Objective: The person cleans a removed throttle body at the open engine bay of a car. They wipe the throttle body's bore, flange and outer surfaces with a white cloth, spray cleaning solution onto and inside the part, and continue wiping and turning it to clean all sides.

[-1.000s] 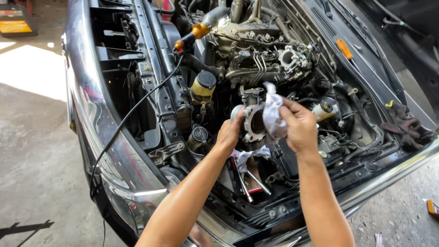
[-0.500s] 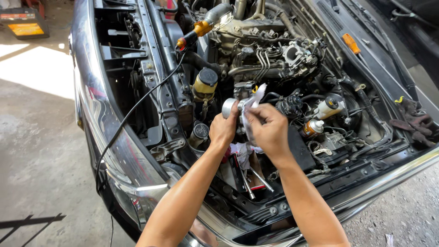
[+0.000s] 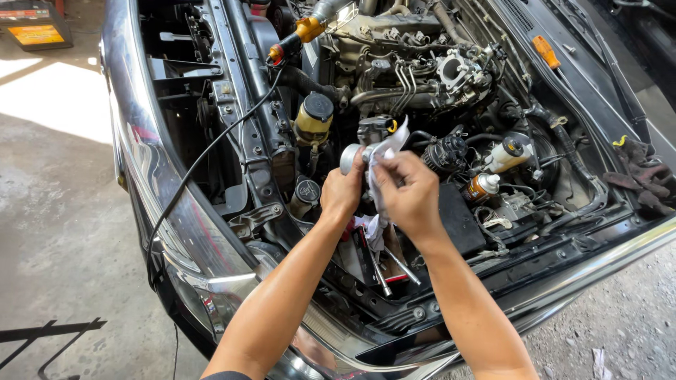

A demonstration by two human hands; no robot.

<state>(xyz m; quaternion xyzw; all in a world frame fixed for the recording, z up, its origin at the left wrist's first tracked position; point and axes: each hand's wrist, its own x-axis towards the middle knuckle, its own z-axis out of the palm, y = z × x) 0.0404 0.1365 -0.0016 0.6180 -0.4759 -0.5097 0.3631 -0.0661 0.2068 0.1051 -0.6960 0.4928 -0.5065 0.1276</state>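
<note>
Left hand (image 3: 343, 191) clasps metal part (image 3: 350, 157); right hand (image 3: 407, 191) pinches white rag (image 3: 386, 150) against it; both just right of yellow reservoir (image 3: 313, 119).

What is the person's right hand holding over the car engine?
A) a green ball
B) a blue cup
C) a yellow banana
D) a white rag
D: the right hand pinches a white rag against the round metal part that the left hand grips above the engine.

White rag (image 3: 386, 149); yellow cap (image 3: 313, 118); orange handle (image 3: 543, 51).
</note>
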